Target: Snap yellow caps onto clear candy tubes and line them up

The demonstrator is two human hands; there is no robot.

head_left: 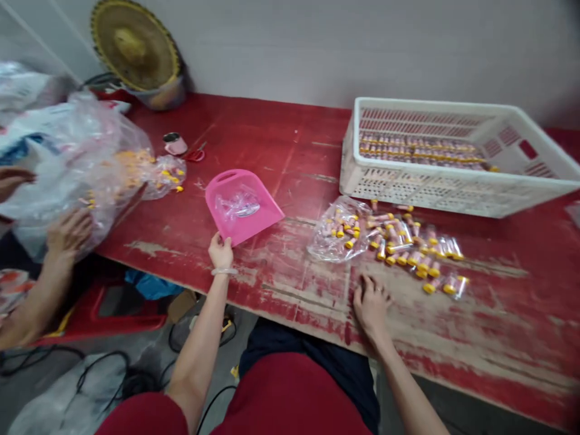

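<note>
My left hand (221,252) pinches the near edge of a pink scoop-shaped tray (244,226), which holds some crumpled clear plastic. On the worn red tabletop, my right hand (372,302) rests with its fingers apart and holds nothing. Just beyond it lie several small pink tubes with yellow caps (403,241), loosely heaped. A clear plastic bag (338,232) with more of these tubes lies to their left, between the pink tray and the heap.
A white basket (426,187) with rows of tubes stands at the back right. At the left, another person's hands are by large plastic bags (90,151) with yellow pieces. A pink cup (175,145), red scissors (196,155) and a straw hat (136,48) are further back.
</note>
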